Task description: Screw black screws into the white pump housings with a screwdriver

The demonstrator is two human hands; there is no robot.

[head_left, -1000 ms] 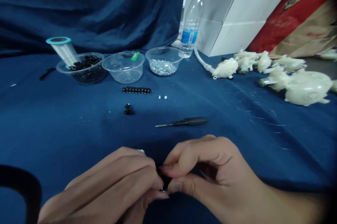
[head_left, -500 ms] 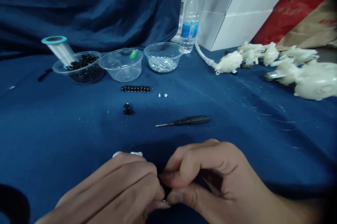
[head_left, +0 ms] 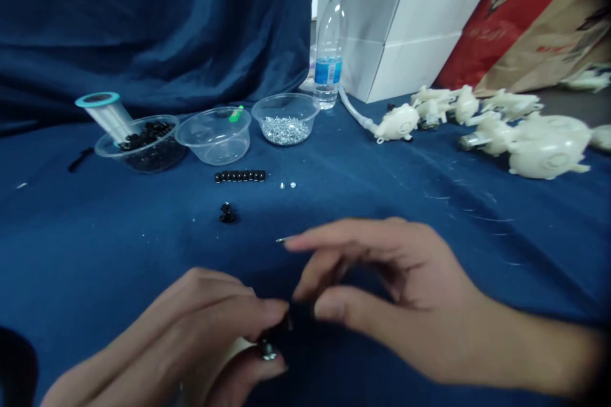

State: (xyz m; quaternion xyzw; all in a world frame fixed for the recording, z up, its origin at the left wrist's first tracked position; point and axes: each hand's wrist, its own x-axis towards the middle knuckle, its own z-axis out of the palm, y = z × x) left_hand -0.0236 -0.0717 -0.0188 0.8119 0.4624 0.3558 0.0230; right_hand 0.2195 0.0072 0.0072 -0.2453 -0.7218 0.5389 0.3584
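Observation:
Between thumb and forefinger, my left hand [head_left: 191, 330] pinches a small black plastic part [head_left: 281, 330] with a silver screw [head_left: 268, 354] showing at its lower end. Just to the right, my right hand [head_left: 401, 292] has its fingers apart and nothing visible in them. Behind its forefinger the metal tip of a screwdriver [head_left: 280, 241] pokes out; the rest of that tool is hidden by the hand. Farther back lie a row of black parts [head_left: 239, 176], a loose black part [head_left: 228, 213] and two small screws, one of them a silver screw [head_left: 293, 185].
Behind stand a bowl of black parts [head_left: 157, 155] with a spool [head_left: 102, 115] leaning in it, a clear bowl [head_left: 214, 152] with a green piece on its rim, and a bowl of screws [head_left: 286, 133]. A bottle [head_left: 330, 44] and white plastic assemblies [head_left: 544, 146] are farther right.
My right hand has let go of the black part, opened and moved up over the screwdriver. The left hand has turned, still pinching the part. The whole view has shifted slightly.

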